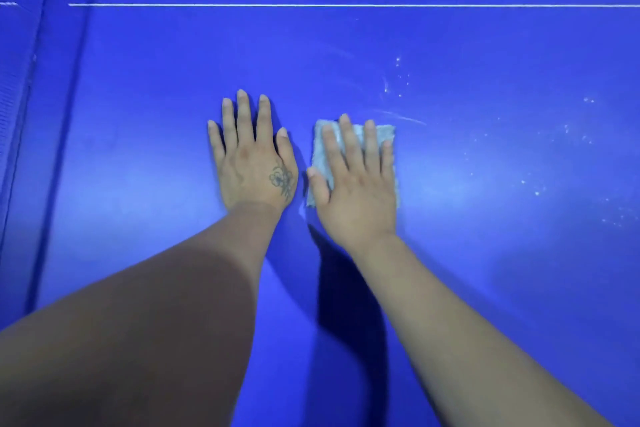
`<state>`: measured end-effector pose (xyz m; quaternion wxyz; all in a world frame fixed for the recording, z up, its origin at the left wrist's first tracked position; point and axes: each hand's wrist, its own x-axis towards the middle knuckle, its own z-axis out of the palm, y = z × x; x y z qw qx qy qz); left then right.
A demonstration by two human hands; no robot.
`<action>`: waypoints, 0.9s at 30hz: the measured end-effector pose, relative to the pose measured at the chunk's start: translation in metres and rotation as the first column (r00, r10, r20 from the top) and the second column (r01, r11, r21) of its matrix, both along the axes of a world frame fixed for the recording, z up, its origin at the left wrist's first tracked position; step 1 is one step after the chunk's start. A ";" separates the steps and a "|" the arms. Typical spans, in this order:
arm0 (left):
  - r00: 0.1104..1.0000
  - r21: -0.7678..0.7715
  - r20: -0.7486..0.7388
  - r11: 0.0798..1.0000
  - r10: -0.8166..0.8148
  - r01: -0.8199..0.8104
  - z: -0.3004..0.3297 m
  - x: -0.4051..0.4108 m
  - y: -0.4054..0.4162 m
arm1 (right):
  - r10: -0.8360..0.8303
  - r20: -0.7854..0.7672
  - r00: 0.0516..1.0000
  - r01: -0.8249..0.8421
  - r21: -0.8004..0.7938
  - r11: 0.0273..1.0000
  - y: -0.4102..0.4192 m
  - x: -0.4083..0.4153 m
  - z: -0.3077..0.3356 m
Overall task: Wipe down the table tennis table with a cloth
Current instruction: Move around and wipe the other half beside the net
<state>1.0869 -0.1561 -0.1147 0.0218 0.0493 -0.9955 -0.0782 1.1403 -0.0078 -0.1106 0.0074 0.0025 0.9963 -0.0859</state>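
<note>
The right hand (356, 180) pressed flat, fingers straight and slightly apart, on a folded grey cloth (381, 135) on the blue table (485, 270). At its nine o'clock, the left hand (252, 159) lay flat, fingers spread. White specks (398, 80) sat toward two o'clock.

The counter (485, 288) under me is a deep, saturated blue, with paler glossy patches where light falls on it. A thin white line (346, 5) runs across its far part. White specks and faint whitish streaks (398, 87) dot the blue on the right. My cloth (386, 135) is pale grey. My left hand (252, 166) carries a dark flower tattoo (281, 180).
</note>
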 end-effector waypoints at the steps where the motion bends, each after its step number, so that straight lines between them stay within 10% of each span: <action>1: 1.000 0.000 0.001 1.000 0.001 -0.001 0.000 0.001 0.000 | 0.037 0.006 0.999 -0.037 -0.009 0.999 -0.001 0.012 0.000; 16: 1.000 -0.015 -0.005 1.000 0.020 -0.020 -0.002 -0.002 0.001 | -0.291 0.013 0.957 0.291 -0.028 0.956 0.094 -0.049 -0.006; 27: 0.999 0.024 -0.035 1.000 0.016 -0.016 -0.001 -0.001 0.002 | 0.132 -0.010 0.991 -0.133 -0.045 0.990 0.020 -0.059 -0.002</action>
